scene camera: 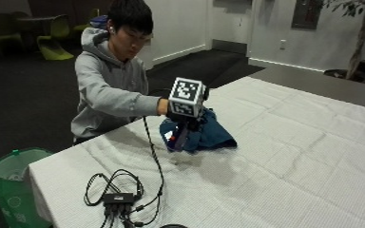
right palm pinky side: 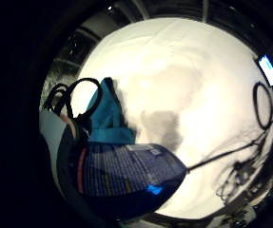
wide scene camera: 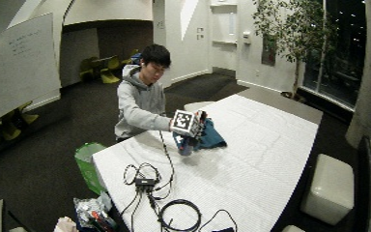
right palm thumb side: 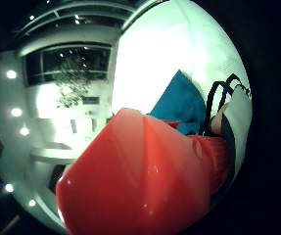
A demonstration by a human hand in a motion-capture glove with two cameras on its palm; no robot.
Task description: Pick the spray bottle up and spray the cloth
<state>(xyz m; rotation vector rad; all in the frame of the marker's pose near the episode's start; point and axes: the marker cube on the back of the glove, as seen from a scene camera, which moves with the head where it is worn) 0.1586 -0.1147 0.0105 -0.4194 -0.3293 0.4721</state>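
Observation:
The gloved right hand [scene camera: 177,118] grips a spray bottle [scene camera: 180,137] and holds it above the white-covered table [scene camera: 283,156], tilted, just beside the blue cloth [scene camera: 206,134]. The crumpled cloth lies on the table near the person's edge. In the little finger side palm view the bottle's dark blue labelled body [right palm pinky side: 126,175] fills the space close to the palm, with the cloth [right palm pinky side: 108,116] behind it. The thumb side palm view shows the bottle's red spray head [right palm thumb side: 140,181] up close and the cloth [right palm thumb side: 179,103] beyond it. In the wide outside view the bottle [wide scene camera: 185,144] hangs next to the cloth [wide scene camera: 210,137].
A black hub with looped cables [scene camera: 118,194] lies near the table's near corner, and a cable runs from it up to the hand. A coiled black cable [wide scene camera: 179,215] lies at the table's end. A green bin [scene camera: 12,185] stands on the floor beside the table.

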